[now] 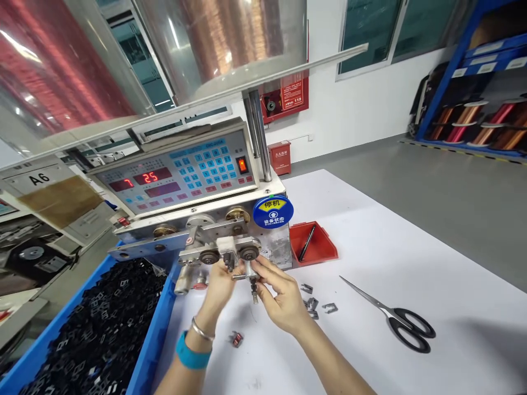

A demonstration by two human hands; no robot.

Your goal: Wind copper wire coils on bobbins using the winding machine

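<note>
A coil winding machine [214,197] stands before me, its panel lit with red digits. My right hand [282,296] has its thumb and fingers closed around the metal winding spindle [254,285] under the right black pulley [249,253]. Behind and left of that spindle, my left hand [220,285] is curled up close under the machine head; its fingertips are partly hidden, and what they hold cannot be made out. A small wound coil [236,339] lies on the white table below my hands. Several small grey metal clips [313,304] lie just right of my right hand.
Black-handled scissors [391,315] lie on the right of the table [411,258]. A red tray [315,247] holds a black pen. On the left, a blue bin [160,312] is full of small black parts. Large wire spools [230,38] stand above the machine.
</note>
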